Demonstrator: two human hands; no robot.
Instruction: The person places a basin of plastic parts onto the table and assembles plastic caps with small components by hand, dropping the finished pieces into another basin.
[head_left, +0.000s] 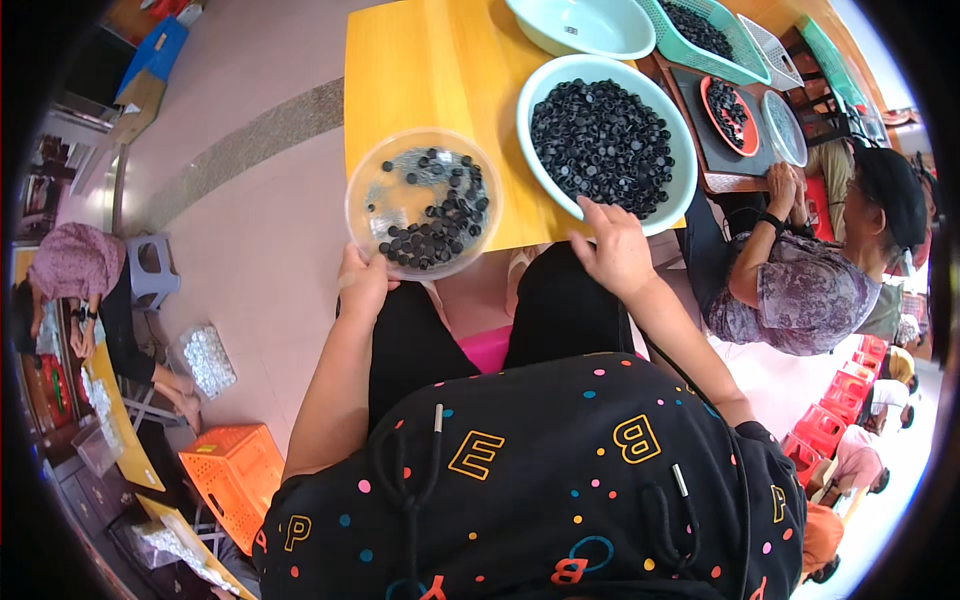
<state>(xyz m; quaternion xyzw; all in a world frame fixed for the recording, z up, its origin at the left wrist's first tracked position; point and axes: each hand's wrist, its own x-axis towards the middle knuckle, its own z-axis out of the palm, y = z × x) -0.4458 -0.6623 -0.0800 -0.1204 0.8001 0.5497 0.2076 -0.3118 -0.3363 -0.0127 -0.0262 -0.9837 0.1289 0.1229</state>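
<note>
My left hand (363, 284) is closed on the near left rim of a round clear plastic tub (484, 250), thumb above the edge. Small round black caps (424, 246) lie scattered in it, mostly along its right and near sides, beside a patch of tiny clear or silvery pieces (409, 166). To the right, a light blue basin (531, 160) holds a large heap of similar black caps (600, 140). At that basin's near rim, my right hand (618, 255) has its fingers over the edge and its thumb apart; I see nothing held in it.
Both vessels stand on a yellow table (420, 70), the tub overhanging its near edge. Behind are another light blue basin (585, 28) and a green basket (705, 45) of black parts. At right, a co-worker (810, 260) sits near a red dish (712, 100). An orange crate (235, 480) stands lower left.
</note>
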